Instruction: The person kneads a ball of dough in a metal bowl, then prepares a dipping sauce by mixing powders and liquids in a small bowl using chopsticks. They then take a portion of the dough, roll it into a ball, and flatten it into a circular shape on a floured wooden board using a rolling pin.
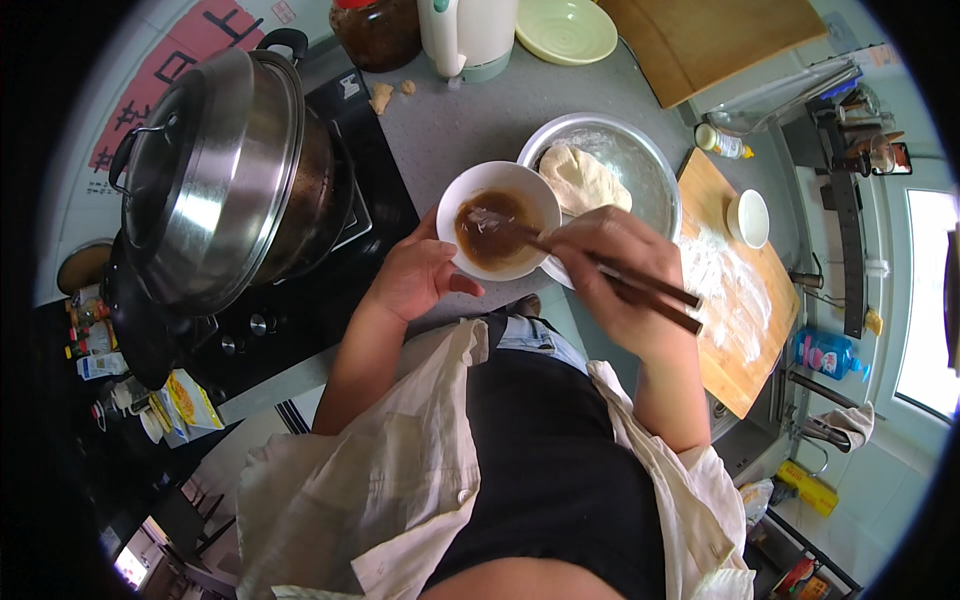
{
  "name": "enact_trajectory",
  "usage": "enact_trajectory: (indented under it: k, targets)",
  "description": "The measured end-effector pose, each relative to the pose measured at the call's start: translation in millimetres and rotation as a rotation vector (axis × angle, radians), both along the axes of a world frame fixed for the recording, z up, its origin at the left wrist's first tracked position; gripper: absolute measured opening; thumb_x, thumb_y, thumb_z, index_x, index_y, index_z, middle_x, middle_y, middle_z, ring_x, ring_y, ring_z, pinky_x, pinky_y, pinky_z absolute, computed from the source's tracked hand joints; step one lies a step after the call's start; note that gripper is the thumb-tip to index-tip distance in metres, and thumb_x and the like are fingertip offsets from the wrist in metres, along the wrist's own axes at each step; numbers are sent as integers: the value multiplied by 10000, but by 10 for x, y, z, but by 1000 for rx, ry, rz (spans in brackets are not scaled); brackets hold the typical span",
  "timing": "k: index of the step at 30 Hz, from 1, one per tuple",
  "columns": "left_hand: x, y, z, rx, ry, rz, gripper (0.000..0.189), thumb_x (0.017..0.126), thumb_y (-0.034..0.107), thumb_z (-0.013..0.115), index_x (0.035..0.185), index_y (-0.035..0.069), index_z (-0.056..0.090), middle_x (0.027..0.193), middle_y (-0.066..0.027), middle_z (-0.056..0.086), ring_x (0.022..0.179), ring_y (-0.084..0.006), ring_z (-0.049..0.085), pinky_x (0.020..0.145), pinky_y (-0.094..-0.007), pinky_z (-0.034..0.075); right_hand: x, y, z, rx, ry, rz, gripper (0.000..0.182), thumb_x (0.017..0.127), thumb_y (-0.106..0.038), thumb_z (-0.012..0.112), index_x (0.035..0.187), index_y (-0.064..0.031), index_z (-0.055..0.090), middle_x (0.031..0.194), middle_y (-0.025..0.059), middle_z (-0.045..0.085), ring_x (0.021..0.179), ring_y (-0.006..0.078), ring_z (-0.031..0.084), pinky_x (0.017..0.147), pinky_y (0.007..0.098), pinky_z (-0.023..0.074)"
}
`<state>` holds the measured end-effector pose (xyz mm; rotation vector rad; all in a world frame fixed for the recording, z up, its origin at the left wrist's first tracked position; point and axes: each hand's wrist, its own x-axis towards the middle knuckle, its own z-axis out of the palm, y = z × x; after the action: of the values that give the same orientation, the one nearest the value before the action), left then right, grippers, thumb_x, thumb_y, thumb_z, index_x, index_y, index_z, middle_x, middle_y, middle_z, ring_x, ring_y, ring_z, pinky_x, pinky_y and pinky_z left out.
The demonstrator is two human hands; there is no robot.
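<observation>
My left hand (418, 276) grips a small white bowl (546, 196) by its left side, tilted toward me. Inside the bowl lies a brown liquid (484, 247) with pale bits on it. A pair of dark wooden chopsticks (645, 279) is held in my right hand (626, 274), their tips dipped in the liquid. Just beyond, a metal basin (649, 154) holds a lump of pale dough (577, 180) and has flour on its wall. Part of another white dish edge shows below my right fingers, mostly hidden.
A big lidded steel pot (217, 180) stands on the black stove (300, 315) at left. On the right, a floured wooden board (750, 375) carries a small white bowl (748, 219). A kettle (476, 37), a jar (375, 34) and a green plate (566, 34) stand at the back.
</observation>
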<state>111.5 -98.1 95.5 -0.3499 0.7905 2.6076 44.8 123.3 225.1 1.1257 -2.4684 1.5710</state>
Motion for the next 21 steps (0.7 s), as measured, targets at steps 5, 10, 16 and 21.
enact_trajectory:
  k: [5, 10, 16, 21]
  targets:
    - [12, -32, -13, -28, -11, -4, 644, 809, 103, 542, 1413, 135, 320, 1260, -116, 533, 1045, -267, 616, 670, -427, 595, 27, 177, 40, -1, -173, 3, 114, 752, 28, 682, 852, -25, 669, 733, 103, 617, 659, 236, 618, 586, 312, 477]
    - [18, -32, -5, 25, -9, -42, 636, 818, 104, 547, 1411, 116, 319, 1255, -125, 535, 1006, -263, 634, 666, -425, 595, -36, 151, -19, 58, -38, -79, 93, 761, 20, 682, 837, -32, 667, 737, 113, 613, 630, 248, 610, 570, 309, 468]
    - [-2, 8, 53, -2, 3, -50, 652, 821, 93, 566, 1423, 105, 316, 1243, -105, 538, 1000, -249, 629, 671, -413, 595, -47, 118, -69, 28, -32, -31, 100, 767, 35, 665, 854, -16, 671, 746, 118, 626, 665, 235, 625, 597, 298, 484]
    - [-22, 10, 56, -95, 20, -51, 686, 818, 103, 580, 1442, 129, 296, 1296, -95, 496, 1029, -230, 607, 684, -396, 586, -19, 34, -25, 15, -31, 28, 99, 783, 26, 651, 870, -15, 674, 782, 120, 633, 685, 230, 635, 614, 292, 497]
